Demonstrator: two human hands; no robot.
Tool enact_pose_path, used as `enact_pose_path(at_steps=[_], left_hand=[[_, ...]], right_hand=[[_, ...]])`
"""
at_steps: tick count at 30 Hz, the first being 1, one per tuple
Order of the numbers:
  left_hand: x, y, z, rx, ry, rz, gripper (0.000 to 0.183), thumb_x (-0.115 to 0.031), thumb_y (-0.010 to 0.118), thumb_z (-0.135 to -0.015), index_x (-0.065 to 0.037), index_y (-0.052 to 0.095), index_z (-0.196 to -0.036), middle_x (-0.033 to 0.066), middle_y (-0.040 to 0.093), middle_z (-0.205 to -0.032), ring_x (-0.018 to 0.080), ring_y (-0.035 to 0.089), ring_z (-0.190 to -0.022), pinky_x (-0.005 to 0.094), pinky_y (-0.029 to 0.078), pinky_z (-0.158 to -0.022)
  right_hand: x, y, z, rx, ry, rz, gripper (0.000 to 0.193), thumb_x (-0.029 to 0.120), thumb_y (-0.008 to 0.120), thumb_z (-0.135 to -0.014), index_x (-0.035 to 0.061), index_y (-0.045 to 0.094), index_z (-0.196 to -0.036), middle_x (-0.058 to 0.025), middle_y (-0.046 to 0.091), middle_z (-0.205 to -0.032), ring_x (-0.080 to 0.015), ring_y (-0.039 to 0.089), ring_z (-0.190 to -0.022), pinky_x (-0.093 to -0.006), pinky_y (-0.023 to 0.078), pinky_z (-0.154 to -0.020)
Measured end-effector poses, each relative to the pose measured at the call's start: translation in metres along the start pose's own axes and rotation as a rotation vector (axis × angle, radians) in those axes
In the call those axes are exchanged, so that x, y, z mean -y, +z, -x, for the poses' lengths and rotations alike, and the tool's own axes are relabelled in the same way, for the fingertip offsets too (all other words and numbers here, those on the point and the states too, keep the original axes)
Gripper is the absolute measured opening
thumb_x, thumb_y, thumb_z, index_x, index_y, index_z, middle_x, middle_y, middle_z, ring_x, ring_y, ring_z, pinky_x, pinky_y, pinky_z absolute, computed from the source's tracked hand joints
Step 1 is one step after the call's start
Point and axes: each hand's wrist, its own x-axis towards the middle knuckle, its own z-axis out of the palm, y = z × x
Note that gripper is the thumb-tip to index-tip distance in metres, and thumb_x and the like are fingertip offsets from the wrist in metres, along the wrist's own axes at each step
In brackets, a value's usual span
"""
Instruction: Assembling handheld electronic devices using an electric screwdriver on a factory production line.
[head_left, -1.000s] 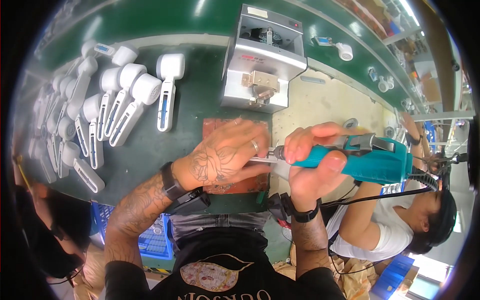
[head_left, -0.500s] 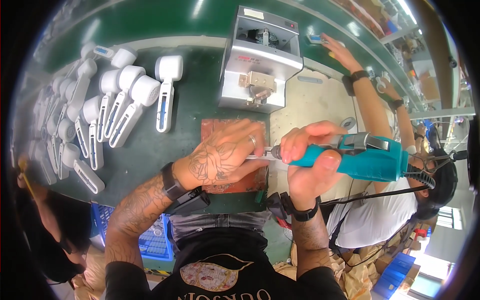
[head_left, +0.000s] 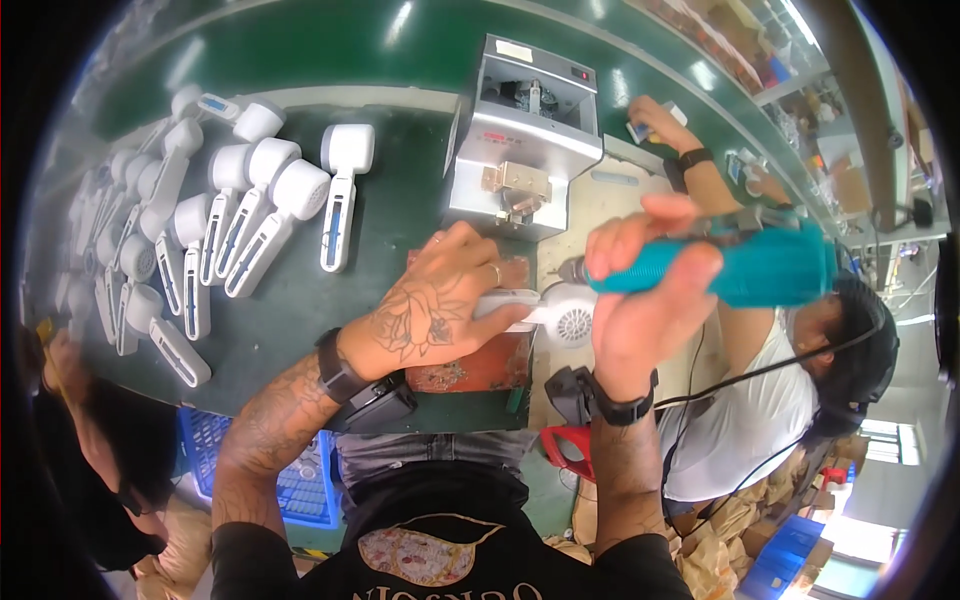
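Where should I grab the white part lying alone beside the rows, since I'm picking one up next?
Best taken by its long flat handle, coming from above. The white part lies flat on the green table with its round head away from the person, apart from its neighbours, so fingers can probably close across the narrow handle from both sides.

A teal plastic power screwdriver (head_left: pixel 745 268) with a smooth, faintly glossy barrel sits in the right hand (head_left: pixel 640 300), while the left hand (head_left: pixel 425 315) presses a white smooth-plastic handheld device (head_left: pixel 545 310), its round head showing a fine perforated grille, onto a worn reddish-brown block (head_left: pixel 480 365) with a rough, scuffed matt face. Rows of matching white plastic devices (head_left: pixel 230 225) with glossy blue inlays lie on the matt dark-green bench surface (head_left: pixel 380 290). A boxy brushed-metal grey machine (head_left: pixel 525 135) carries a brass-coloured metal fitting. Matt black bands circle both wrists; a blue plastic lattice crate (head_left: pixel 300 480) shows below the bench.
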Motion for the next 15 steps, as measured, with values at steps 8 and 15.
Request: enact_pose_path(at_steps=[8,15], left_hand=[[0.012,0.001,0.007,-0.029,0.094,-0.045,0.042,-0.03,0.071,-0.084,-0.006,0.06,-0.116,0.0109,0.056,-0.101,0.0294,0.054,-0.097,0.0413,0.044,-0.087],[0.016,0.002,0.008,-0.016,0.107,-0.018,0.041,-0.029,0.071,-0.083,-0.007,0.059,-0.116,0.0108,0.054,-0.101,0.0297,0.054,-0.097,0.0423,0.044,-0.088]], right_hand=[[-0.031,0.032,-0.046,0.011,-0.012,0.128,0.043,0.039,0.054,-0.102,-0.0037,0.055,-0.106,-0.0065,0.055,-0.07,-0.0175,0.056,-0.061,-0.0305,0.045,-0.057],[-0.055,0.032,-0.041,0.092,-0.047,0.126,0.035,0.034,0.055,-0.102,-0.0005,0.054,-0.1,-0.0064,0.055,-0.069,-0.0176,0.056,-0.061,-0.031,0.046,-0.057]])
